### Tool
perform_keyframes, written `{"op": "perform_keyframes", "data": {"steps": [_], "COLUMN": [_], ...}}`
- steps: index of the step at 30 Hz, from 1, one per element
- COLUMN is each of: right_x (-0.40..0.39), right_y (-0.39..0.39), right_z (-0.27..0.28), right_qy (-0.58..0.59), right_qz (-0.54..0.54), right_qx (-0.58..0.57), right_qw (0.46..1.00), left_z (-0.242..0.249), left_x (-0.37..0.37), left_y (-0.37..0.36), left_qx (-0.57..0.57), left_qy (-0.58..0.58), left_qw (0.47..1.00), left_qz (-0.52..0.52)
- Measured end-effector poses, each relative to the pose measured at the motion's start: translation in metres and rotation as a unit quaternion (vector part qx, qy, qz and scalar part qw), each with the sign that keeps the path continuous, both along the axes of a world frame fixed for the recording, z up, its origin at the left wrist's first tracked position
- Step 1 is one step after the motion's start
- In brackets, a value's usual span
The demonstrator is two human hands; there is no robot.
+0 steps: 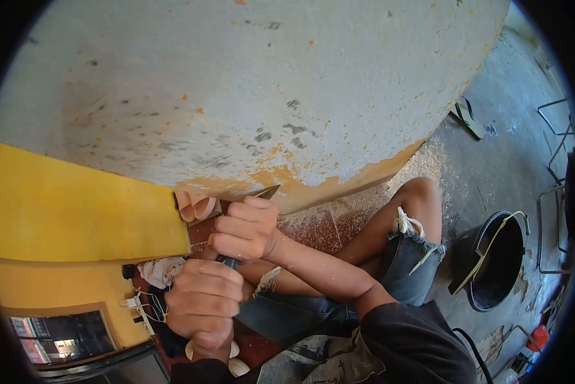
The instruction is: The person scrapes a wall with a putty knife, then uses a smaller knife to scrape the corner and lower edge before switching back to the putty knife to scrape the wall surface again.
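Yellow painted wall [63,211] at left, smooth; left hand [201,304] has its fingers wrapped tight on the scraper [262,193] handle, mostly hidden. Right hand [244,229] fists the same handle above it, flat metal blade tip against the rough, flaking grey wall [249,83]. Black round bucket [495,259] at right; no readable writing.
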State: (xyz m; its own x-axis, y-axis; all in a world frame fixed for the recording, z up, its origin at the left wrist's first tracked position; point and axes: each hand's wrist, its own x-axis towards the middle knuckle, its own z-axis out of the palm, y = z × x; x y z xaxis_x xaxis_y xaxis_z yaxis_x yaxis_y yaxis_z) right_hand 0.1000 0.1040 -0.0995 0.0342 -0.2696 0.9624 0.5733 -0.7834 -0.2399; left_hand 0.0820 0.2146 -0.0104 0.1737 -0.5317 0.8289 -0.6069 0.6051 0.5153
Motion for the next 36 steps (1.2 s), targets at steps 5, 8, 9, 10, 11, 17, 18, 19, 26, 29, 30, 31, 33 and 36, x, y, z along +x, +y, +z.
{"op": "perform_keyframes", "data": {"steps": [5,8,9,10,11,17,18,19,26,29,30,31,33,36], "right_x": [-0.001,-0.004,-0.006,-0.006,-0.007,-0.006,-0.004,-0.001,-0.006,0.0,0.0,-0.003,-0.005,-0.002], "right_y": [0.001,0.007,0.011,0.009,0.005,0.009,0.007,0.003,0.01,0.006,0.004,0.007,0.003,0.008], "right_z": [0.008,0.015,0.017,0.016,0.011,-0.009,-0.009,-0.01,-0.015,-0.021,-0.021,-0.023,-0.025,-0.03], "right_qy": [-0.042,-0.01,-0.022,-0.025,-0.008,0.017,0.019,0.026,-0.003,0.062,0.04,0.023,0.046,0.06], "right_qz": [0.017,0.034,0.022,0.025,0.03,0.032,0.035,0.027,0.045,0.037,0.037,0.041,0.056,0.051], "right_qx": [-0.024,0.004,0.008,0.005,-0.006,0.028,0.03,0.017,0.016,0.058,0.046,0.04,0.023,0.056], "right_qw": [0.999,0.999,0.999,0.999,0.999,0.999,0.999,0.999,0.999,0.996,0.997,0.998,0.997,0.995], "left_z": [0.01,0.014,0.015,0.016,0.014,0.0,0.003,-0.011,-0.011,-0.015,-0.016,-0.007,-0.024,-0.02], "left_x": [-0.006,-0.003,-0.003,-0.004,-0.011,-0.001,-0.01,-0.014,-0.018,-0.014,-0.016,-0.003,0.003,0.007], "left_y": [0.003,0.001,-0.002,-0.003,0.005,-0.005,-0.005,0.0,0.007,0.002,-0.004,0.0,0.001,-0.003], "left_qx": [0.021,0.002,-0.012,-0.024,0.007,0.002,0.004,-0.042,0.04,0.075,0.043,0.094,0.084,0.085], "left_qy": [-0.065,-0.01,-0.051,-0.089,-0.045,0.04,-0.012,0.004,0.0,0.031,0.007,-0.083,-0.001,0.084], "left_qw": [0.998,1.0,0.998,0.994,0.999,0.999,1.0,0.995,0.991,0.99,0.99,0.992,0.996,0.992], "left_qz": [-0.007,0.015,-0.021,-0.056,-0.006,-0.01,-0.011,0.095,0.131,0.116,0.131,-0.017,0.029,0.047]}}
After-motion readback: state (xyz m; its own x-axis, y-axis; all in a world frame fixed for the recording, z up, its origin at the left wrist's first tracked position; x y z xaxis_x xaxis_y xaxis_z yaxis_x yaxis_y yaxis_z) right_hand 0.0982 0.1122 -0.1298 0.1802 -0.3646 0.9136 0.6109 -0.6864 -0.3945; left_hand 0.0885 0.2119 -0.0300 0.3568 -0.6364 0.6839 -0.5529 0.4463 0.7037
